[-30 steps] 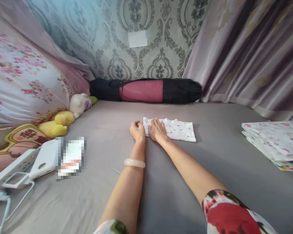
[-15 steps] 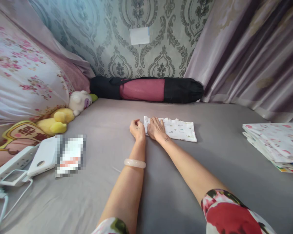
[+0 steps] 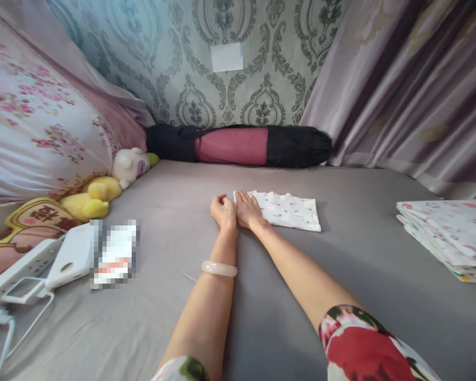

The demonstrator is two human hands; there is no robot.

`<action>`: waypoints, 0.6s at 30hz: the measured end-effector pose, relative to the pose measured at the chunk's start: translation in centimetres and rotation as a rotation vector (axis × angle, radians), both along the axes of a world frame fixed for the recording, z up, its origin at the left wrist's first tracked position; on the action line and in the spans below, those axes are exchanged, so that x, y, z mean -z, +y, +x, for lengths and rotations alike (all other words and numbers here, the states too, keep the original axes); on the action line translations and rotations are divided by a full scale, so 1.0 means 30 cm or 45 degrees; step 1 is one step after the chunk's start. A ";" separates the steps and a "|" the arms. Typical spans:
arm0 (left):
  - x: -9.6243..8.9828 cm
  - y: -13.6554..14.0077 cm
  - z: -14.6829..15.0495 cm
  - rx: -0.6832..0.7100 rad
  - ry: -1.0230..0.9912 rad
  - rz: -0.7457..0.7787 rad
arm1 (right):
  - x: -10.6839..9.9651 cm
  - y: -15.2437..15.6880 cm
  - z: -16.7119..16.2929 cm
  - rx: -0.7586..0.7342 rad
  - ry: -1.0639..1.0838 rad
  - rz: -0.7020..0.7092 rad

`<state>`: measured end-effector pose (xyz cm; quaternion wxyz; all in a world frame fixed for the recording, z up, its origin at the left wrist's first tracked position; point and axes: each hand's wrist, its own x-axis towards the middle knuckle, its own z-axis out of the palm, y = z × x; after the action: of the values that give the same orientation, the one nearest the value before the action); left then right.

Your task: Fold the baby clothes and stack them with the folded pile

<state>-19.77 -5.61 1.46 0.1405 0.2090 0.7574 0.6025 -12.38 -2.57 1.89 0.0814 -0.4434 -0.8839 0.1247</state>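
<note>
A white folded cloth (image 3: 291,210) with small coloured prints lies flat on the grey bed sheet (image 3: 150,317). My right hand (image 3: 247,209) rests flat on its left end, fingers stretched out and close together. At the cloth's left edge my left hand (image 3: 223,211) is curled closed, its side against my right hand. Its fingertips are turned away, so I cannot tell whether they pinch the cloth's edge. A pale bangle (image 3: 219,268) circles my left forearm.
A stack of folded printed cloths (image 3: 452,233) lies at the right. Along the wall stretches a black and pink rolled bag (image 3: 232,145). To the left are plush toys (image 3: 129,166), a power strip (image 3: 21,270), a white power bank (image 3: 73,254) and a blurred-out item (image 3: 115,254).
My right hand has slid left over the cloth and now sits against my left hand. More of the cloth's middle shows. My left hand has stayed put.
</note>
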 end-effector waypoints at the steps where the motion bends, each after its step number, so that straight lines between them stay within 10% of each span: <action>1: 0.001 0.001 0.000 0.015 0.020 -0.010 | -0.001 0.004 0.004 0.009 0.018 0.001; 12: 0.007 -0.019 0.102 0.614 1.091 -0.247 | -0.001 0.024 0.208 0.096 -0.015 0.238; 18: 0.011 -0.033 0.125 0.871 1.265 -0.452 | 0.039 0.033 0.242 0.071 -0.023 0.287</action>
<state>-16.02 -6.62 1.13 -0.0108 0.6680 0.7110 0.2194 -5.14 -1.57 0.73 0.1264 -0.4569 -0.8803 0.0181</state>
